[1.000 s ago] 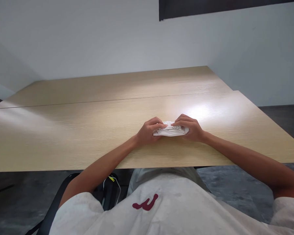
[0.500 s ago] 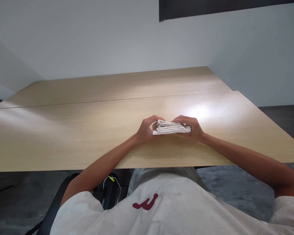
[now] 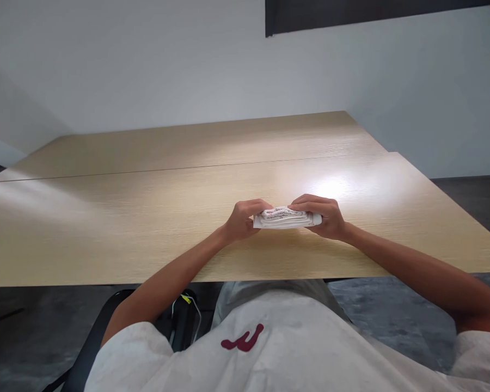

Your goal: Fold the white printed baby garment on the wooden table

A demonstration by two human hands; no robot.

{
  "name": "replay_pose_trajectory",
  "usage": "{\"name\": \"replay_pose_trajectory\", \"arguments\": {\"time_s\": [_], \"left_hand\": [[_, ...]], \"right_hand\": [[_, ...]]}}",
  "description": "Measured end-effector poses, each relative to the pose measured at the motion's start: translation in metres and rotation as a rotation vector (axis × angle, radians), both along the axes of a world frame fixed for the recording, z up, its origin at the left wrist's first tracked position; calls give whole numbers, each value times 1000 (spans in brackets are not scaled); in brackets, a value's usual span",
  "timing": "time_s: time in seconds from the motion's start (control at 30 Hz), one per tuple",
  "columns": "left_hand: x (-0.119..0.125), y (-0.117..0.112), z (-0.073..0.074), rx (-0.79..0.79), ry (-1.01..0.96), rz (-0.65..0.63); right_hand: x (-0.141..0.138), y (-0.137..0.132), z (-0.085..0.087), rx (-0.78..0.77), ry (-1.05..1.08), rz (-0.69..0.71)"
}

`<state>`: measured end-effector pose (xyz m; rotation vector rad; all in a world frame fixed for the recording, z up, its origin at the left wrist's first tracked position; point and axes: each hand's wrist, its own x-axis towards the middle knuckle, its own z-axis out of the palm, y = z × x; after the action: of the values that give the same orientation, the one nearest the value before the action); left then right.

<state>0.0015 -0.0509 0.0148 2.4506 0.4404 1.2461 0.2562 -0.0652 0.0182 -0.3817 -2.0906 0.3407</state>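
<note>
Holding folded white cloth (image 3: 286,218) btwn both my hands, near front edge of wooden surface (image 3: 147,218), slightly right of centre. My left hand (image 3: 242,219) gripping cloth's left end, fingers curled over top. My right hand (image 3: 324,216) gripping right end, same way. Cloth sitting flat, layered edges facing me. Can't tell if it's touching surface or just above. Forearms crossing front edge.

Your counter (image 3: 106,234) is a light wood-grain surface in two slabs, joined along a seam (image 3: 147,170) running left to right. A folded white cloth (image 3: 286,219) sits near the front edge; contact with the surface cannot be confirmed.
</note>
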Motion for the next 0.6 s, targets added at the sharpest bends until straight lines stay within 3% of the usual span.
{"name": "replay_pose_trajectory", "arguments": {"time_s": [0.2, 0.4, 0.5, 0.6], "left_hand": [[0, 6, -11, 72, -21, 125], [-3, 16, -12, 88, 177, 162], [-4, 17, -7, 62, 319, 180], [-6, 16, -4, -6, 411, 109]], "right_hand": [[1, 6, -5, 110, -48, -120], [8, 18, -10, 247, -233, -386], [11, 21, -10, 201, -368, -346], [12, 20, -10, 167, -457, -240]]}}
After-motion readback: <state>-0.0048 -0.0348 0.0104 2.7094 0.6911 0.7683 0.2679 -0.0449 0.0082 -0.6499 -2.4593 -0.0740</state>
